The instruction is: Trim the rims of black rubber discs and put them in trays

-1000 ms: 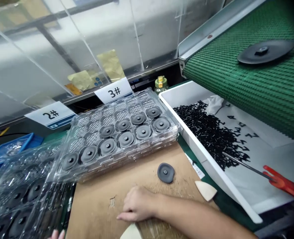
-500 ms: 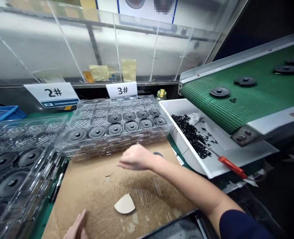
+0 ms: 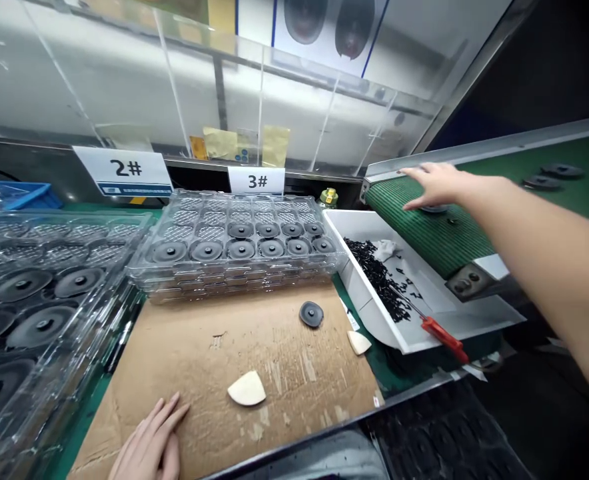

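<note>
The right hand (image 3: 435,184) is stretched out over the green ribbed belt (image 3: 419,233), palm down, fingers straight and slightly spread, closed on nothing. A flat black disc (image 3: 435,209) with a rubbery look lies on the belt right under it. Only the disc's near edge shows below the palm, and I can't tell whether the fingers actually press on it. Two more dark discs (image 3: 542,181) sit farther along the belt. The left hand (image 3: 149,445) lies flat and relaxed on the scuffed brown cardboard sheet (image 3: 209,360), fingers together and holding nothing. On that cardboard are a loose disc (image 3: 311,314), round with a raised hub, and a cream wedge (image 3: 247,389) with one curved edge. A smaller wedge (image 3: 358,342) lies at the sheet's right edge. Behind the cardboard is a stack of clear moulded plastic trays (image 3: 234,279), glossy, with waffle-patterned pockets; the front two rows are filled with grey-black discs (image 3: 240,249). More such trays (image 3: 39,293) spread to the left. Between the trays and the belt stands a white bin (image 3: 362,297) holding a heap of tiny black pins (image 3: 378,275) and a thin metal tool with a red handle (image 3: 443,339).
</note>
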`<state>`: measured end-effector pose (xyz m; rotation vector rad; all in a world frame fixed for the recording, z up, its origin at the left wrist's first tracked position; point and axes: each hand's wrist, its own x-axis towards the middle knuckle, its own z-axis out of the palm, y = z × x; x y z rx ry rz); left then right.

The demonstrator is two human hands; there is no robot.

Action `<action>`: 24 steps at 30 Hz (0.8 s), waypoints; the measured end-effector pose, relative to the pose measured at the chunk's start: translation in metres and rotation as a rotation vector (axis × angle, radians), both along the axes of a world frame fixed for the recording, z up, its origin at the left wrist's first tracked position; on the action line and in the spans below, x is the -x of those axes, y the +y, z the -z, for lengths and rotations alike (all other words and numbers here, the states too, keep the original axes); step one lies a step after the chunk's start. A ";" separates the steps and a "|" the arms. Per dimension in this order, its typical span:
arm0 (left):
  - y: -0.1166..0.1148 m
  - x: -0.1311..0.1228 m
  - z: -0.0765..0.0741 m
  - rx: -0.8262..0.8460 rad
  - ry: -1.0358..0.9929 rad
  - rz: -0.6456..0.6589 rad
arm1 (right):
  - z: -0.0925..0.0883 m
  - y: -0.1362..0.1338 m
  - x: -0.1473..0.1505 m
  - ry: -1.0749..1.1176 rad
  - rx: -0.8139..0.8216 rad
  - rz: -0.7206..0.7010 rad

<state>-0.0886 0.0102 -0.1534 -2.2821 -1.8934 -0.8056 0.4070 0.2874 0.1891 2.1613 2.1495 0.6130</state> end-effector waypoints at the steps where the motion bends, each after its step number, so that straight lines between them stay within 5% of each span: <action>1: -0.001 -0.003 -0.003 0.010 -0.019 -0.010 | 0.002 -0.002 -0.016 0.012 0.007 0.050; 6: -0.001 -0.009 -0.014 0.040 -0.127 -0.051 | 0.000 -0.011 -0.035 0.063 -0.007 0.100; 11: -0.008 -0.027 -0.045 0.280 -0.527 -0.114 | -0.001 -0.065 0.051 0.105 0.035 -0.294; 15: -0.023 -0.082 -0.083 0.520 -1.215 -0.252 | 0.059 -0.154 0.138 0.363 0.362 -0.833; 18: -0.029 -0.121 -0.100 0.697 -1.779 0.059 | 0.115 -0.207 0.173 0.555 0.606 -1.064; 21: -0.029 -0.138 -0.105 0.907 -1.888 0.107 | 0.161 -0.235 0.186 0.811 0.673 -1.058; 24: -0.027 -0.137 -0.104 1.096 -1.844 0.060 | 0.195 -0.252 0.193 1.009 0.541 -0.900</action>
